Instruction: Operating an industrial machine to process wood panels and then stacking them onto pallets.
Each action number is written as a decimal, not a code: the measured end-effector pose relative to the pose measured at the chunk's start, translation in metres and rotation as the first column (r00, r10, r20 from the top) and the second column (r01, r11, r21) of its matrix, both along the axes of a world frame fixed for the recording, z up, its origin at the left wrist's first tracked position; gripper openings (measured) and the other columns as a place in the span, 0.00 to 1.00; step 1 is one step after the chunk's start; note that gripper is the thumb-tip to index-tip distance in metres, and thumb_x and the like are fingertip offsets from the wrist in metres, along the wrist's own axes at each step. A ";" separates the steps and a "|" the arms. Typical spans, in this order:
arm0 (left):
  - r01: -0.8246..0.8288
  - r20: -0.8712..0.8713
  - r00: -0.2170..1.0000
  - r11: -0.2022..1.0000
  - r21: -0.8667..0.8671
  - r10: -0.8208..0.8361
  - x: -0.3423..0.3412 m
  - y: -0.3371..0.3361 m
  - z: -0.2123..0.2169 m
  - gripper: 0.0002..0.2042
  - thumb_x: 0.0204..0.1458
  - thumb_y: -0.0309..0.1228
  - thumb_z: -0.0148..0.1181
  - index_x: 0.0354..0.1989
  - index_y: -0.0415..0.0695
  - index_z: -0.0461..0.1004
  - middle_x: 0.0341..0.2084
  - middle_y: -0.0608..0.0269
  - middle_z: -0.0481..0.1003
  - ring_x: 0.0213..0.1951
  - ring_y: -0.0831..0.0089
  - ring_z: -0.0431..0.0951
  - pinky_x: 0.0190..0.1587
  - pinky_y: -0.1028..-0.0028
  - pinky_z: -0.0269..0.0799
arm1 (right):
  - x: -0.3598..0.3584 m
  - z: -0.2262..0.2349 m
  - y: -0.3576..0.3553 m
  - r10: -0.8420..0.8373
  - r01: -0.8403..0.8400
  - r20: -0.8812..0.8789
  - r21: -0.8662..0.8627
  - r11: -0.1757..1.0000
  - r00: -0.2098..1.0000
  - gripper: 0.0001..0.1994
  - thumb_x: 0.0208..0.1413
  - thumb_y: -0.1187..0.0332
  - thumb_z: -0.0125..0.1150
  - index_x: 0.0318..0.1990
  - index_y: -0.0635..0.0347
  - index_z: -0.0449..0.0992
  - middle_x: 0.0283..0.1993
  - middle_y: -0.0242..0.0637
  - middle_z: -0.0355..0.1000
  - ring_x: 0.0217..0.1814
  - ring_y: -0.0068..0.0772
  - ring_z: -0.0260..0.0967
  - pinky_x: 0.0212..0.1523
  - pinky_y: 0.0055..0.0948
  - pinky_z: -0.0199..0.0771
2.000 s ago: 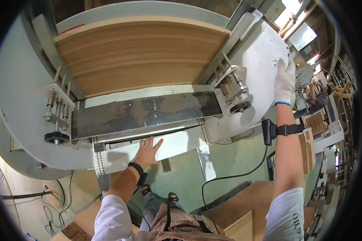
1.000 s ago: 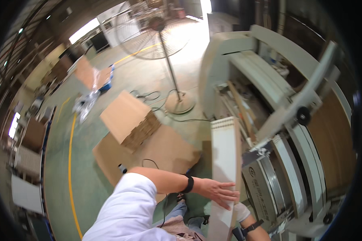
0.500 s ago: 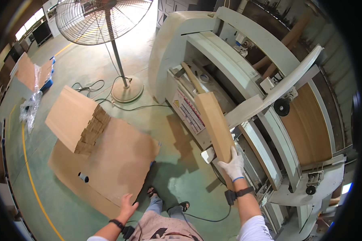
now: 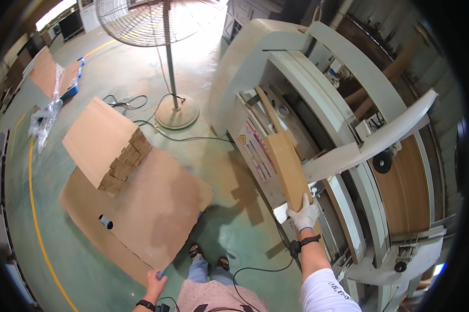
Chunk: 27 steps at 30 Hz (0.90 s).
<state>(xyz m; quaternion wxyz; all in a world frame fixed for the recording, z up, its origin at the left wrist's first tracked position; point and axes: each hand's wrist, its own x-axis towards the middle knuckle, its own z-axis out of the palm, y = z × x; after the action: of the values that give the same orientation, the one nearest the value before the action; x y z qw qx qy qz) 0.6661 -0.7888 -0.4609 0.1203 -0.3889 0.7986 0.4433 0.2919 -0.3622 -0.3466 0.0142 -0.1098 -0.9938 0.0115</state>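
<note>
My right hand [image 4: 303, 214], in a white glove with a blue cuff, grips the near end of a long light-brown wooden board [image 4: 286, 169]. The board lies lengthwise along the front side of a large pale-grey machine [image 4: 234, 78]. A narrower wooden strip [image 4: 270, 108] extends beyond the board's far end, on the machine's bed. Low at the left, my bare left hand [image 4: 155, 284] is beside the near corner of a large cardboard sheet [image 4: 156, 203]. Its thumb and fingers look apart. A small bit of blue shows by the fingertips; what it is I cannot make out.
A stack of brown boards [image 4: 102, 143] sits on the cardboard, with a small dark cylinder [image 4: 106, 222] nearby. A fan on a stand [image 4: 176, 112] is farther back, cables around its base. Plastic wrap [image 4: 44, 125] lies at the far left. A cable [image 4: 260, 269] hangs by my right arm.
My view has shifted, so the machine and fan appear farther right. My left hand has moved lower, towards the cardboard's near corner. My right hand keeps its grip on the board.
</note>
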 end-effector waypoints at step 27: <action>0.032 -0.348 0.667 0.442 0.897 0.659 -0.037 0.004 0.093 0.36 0.42 0.44 0.59 0.57 0.46 0.48 0.53 0.61 0.56 0.52 0.70 0.59 0.52 0.71 0.56 | 0.221 0.051 -0.352 0.861 -0.116 0.305 -0.918 0.380 0.407 0.40 0.32 0.65 0.64 0.56 0.64 0.50 0.51 0.46 0.58 0.52 0.32 0.58 0.50 0.27 0.59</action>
<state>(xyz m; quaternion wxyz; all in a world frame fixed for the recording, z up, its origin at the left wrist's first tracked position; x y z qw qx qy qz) 0.6290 -0.7849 -0.3674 -0.0901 -0.2469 0.3637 0.8937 0.5125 -0.7139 -0.2955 -0.4631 0.2500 -0.7485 0.4034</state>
